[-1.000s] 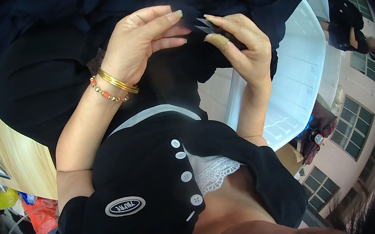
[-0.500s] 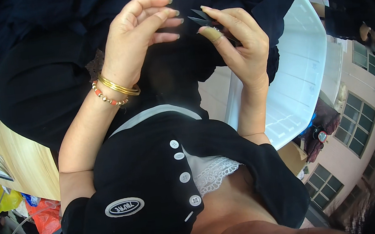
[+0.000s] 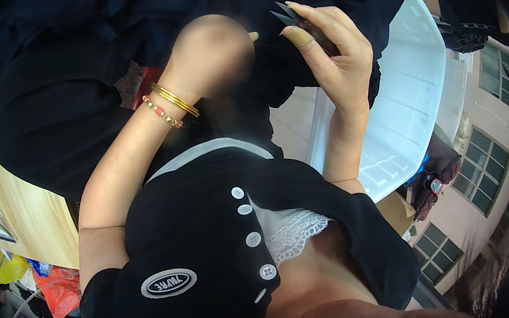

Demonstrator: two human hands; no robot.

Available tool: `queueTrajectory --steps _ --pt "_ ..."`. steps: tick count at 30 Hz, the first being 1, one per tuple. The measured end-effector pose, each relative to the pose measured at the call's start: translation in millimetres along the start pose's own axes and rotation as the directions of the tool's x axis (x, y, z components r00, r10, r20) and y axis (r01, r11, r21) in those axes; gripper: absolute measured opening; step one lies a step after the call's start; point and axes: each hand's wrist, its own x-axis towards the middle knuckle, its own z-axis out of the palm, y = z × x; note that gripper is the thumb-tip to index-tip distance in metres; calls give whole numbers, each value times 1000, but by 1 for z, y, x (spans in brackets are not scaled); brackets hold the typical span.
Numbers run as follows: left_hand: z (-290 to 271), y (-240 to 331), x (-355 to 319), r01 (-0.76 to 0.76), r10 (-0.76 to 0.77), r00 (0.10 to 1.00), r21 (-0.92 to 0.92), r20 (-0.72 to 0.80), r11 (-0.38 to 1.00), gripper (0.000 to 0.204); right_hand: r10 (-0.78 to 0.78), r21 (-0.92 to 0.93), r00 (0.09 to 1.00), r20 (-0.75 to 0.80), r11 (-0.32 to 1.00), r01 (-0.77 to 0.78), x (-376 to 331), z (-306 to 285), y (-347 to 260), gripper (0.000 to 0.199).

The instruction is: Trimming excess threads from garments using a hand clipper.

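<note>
In my right hand (image 3: 342, 48) is a pair of small dark thread snips (image 3: 286, 16), gripped between thumb and fingers. Their two pointed blades stand apart, tips toward the upper left. A yellowish cover (image 3: 298, 36) wraps the thumb. My left hand (image 3: 208, 57) is raised left of the snips; a blurred patch hides most of its fingers, and only one fingertip shows. Gold bangles (image 3: 175, 100) and a beaded bracelet (image 3: 161, 112) circle that wrist. Dark navy cloth (image 3: 186, 0) lies heaped beyond both hands, and black fabric spreads under them.
A white plastic bin (image 3: 412, 84) stands to the right, with cloth hanging over its far rim. A light wooden tabletop (image 3: 25, 210) is at left, with red (image 3: 62, 291) and yellow bags (image 3: 6, 266) below it. Part of a person in dark clothing (image 3: 470, 15) appears at the far right.
My left hand has moved right and slightly down, and its fingers are now blurred over. My right hand has shifted a little right with the snips, whose blades remain apart.
</note>
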Motion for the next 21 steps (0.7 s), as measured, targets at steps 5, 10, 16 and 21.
queueTrajectory --steps 5,10,16,21 --pt "-1 -2 1 101 -63 989 -296 134 950 23 43 -20 996 82 999 -42 -2 -2 -1 26" --pt "-9 5 -12 37 6 994 -394 108 919 19 2 -82 994 105 997 7 -3 -4 4 29" --pt "-12 17 -21 -83 125 988 -361 94 929 18 -169 -65 983 76 983 174 2 -3 8 31" --pt "-11 20 -25 -180 206 977 -286 62 941 17 -224 -62 973 54 972 228 4 -1 8 31"
